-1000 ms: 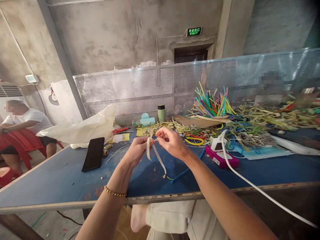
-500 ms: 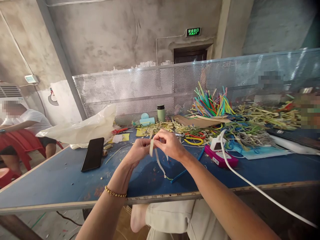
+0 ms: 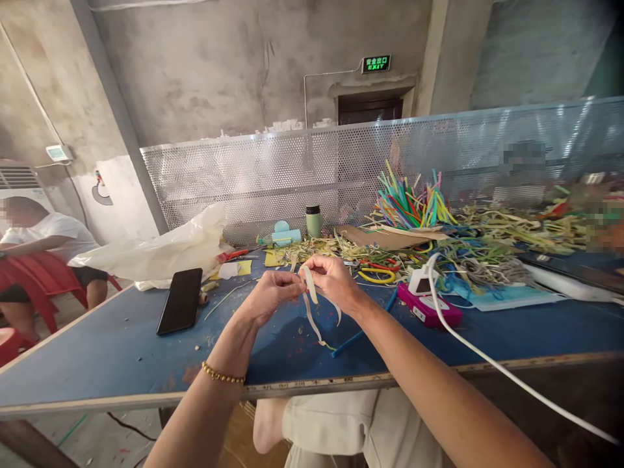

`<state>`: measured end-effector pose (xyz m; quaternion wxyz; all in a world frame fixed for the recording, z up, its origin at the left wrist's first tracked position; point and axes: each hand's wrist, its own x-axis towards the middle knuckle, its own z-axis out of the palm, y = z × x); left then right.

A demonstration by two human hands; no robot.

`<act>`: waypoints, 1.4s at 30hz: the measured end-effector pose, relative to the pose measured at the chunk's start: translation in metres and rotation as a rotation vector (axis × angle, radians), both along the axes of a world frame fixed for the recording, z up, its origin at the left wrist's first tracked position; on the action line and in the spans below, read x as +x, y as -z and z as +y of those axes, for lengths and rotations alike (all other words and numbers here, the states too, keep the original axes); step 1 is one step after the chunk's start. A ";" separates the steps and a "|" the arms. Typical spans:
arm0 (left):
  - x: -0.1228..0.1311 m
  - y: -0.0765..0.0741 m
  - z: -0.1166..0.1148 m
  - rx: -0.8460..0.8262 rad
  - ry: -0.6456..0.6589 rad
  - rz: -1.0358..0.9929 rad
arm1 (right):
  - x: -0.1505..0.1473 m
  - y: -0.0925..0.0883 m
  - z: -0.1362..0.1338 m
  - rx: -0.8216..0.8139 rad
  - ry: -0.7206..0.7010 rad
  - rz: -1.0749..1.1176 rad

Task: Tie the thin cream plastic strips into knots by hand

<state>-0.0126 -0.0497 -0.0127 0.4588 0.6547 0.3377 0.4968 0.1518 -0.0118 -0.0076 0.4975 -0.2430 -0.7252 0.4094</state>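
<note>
Left hand (image 3: 273, 294): fingers closed, thumb and forefinger pinching a flat cream strip (image 3: 311, 286); gold beaded bracelet (image 3: 223, 374) at my wrist. Right hand (image 3: 332, 279): fingers curled together, gripping the same strip just beside the left fingertips. The strip sits between my two hands, above the near middle of the blue tabletop (image 3: 112, 354); narrow pale lengths hang below it. Beneath, I log one blue rod (image 3: 347, 342), lying aslant. To the left: black smartphone (image 3: 179, 302), face up; beyond it, a translucent plastic bag (image 3: 160, 250), crumpled. To the right: magenta box (image 3: 433, 314), white plug (image 3: 422, 282) on top, white cable (image 3: 480, 357) running near. Far side: green bottle (image 3: 313, 224), upright; bundle of multicoloured stems (image 3: 414, 203); perforated metal screen (image 3: 238, 172) behind. Far left: one seated person (image 3: 63, 233), white top, red chair (image 3: 46, 276).
</note>
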 end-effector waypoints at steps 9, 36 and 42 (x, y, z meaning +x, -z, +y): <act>0.002 0.002 -0.003 -0.102 0.085 -0.047 | -0.001 -0.003 0.002 -0.058 0.046 -0.072; 0.004 0.000 0.004 -0.104 -0.043 -0.403 | 0.004 -0.001 0.000 0.033 0.123 -0.185; 0.005 0.001 0.003 -0.111 -0.051 -0.358 | 0.004 0.000 0.001 0.035 0.103 -0.199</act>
